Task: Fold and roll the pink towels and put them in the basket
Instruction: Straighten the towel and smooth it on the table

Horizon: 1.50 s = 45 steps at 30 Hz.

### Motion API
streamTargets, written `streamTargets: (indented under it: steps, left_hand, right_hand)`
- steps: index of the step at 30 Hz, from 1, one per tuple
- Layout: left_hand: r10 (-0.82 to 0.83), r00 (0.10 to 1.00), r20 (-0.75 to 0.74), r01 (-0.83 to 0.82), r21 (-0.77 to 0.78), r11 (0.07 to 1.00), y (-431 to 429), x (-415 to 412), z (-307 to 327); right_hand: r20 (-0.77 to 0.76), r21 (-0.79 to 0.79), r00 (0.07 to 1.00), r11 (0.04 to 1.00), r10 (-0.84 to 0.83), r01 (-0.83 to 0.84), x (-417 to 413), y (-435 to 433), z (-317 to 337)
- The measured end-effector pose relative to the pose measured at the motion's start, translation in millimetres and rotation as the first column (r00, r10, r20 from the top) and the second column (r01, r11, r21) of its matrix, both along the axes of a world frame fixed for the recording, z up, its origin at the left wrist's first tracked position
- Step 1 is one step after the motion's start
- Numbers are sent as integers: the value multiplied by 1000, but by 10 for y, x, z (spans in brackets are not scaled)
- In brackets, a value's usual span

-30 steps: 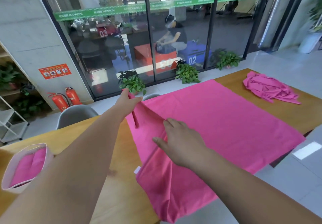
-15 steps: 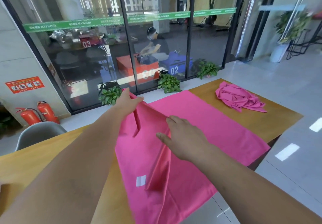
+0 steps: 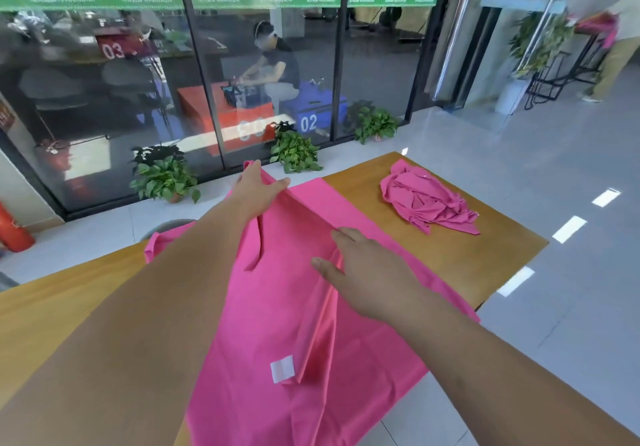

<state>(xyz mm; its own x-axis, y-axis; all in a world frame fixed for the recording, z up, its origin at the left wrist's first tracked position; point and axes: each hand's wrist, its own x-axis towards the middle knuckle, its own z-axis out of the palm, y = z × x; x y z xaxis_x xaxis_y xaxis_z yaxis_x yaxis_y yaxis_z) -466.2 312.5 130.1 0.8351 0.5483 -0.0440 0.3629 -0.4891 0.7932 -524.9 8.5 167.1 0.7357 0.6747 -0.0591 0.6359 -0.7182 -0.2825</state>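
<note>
The pink towel (image 3: 277, 307) is spread on the wooden desk (image 3: 450, 258), near edge hanging over the desk front. Its far edge is gripped by the left hand (image 3: 258, 189), thumb on top, fingers behind the cloth. A raised fold is pinched by the right hand (image 3: 367, 269) between thumb and fingers, which are only slightly bent. The fold ridge runs from the left hand through the right hand down to a white label (image 3: 282, 369).

Compared with half a second ago, the folded flap is carried farther right over the rest of the towel, so the spread part is seen narrower and more bare desk is exposed on the left. Both hands are shifted right with the cloth. The label is now seen lower on the cloth, just left of the ridge.

A second, crumpled pink towel (image 3: 426, 199) lies on the far right of the desk, well apart from the spread one and unchanged. The basket seen at the left a second ago is out of view, since the camera is turned right. Only part of a red fire extinguisher (image 3: 10, 230) is left at the frame edge. Potted plants (image 3: 294, 151) stand along the glass wall (image 3: 104, 99) beyond the desk.
</note>
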Motion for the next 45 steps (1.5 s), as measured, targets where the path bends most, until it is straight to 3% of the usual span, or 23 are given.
streamTargets:
  steps: [13, 18, 25, 28, 30, 32, 36, 45]
  left_hand:
    - [-30, 998, -58, 34, 76, 996, -595, 1360, -237]
    - [8, 996, -91, -9, -10, 1000, -801, 1780, -480]
    - [41, 990, -134, -35, 53, 998, -1198, 2419, -769]
    - [57, 980, -192, -46, 64, 997, -1284, 2702, -984]
    - [56, 969, -239, -41, 69, 997, -1317, 2828, -1194]
    - [42, 966, -257, -37, 26, 999, -1412, 2858, -1398]
    - [48, 935, -351, -13, 100, 995, -1856, 2527, -1931]
    - [54, 871, -488, 49, 194, 980, -2844, 1124, -2713]
  right_hand:
    - [-98, 51, 995, 999, -12, 17, 1280, -548, -254]
    - [-195, 112, 980, 994, 29, -8, 1825, -842, -462]
    - [-390, 240, 915, 971, 104, -8, 2704, -1165, -917]
    - [-565, 295, 818, 953, 111, 75, 3089, -1236, -1263]
    - [-735, 304, 673, 927, 80, 221, 3324, -1282, -1551]
    - [-878, 239, 477, 902, 43, 359, 3501, -1306, -1764]
    - [-950, 72, 306, 907, -64, 414, 3785, -1328, -2211]
    - [-874, 144, 483, 918, -58, 370, 3854, -1600, -2718]
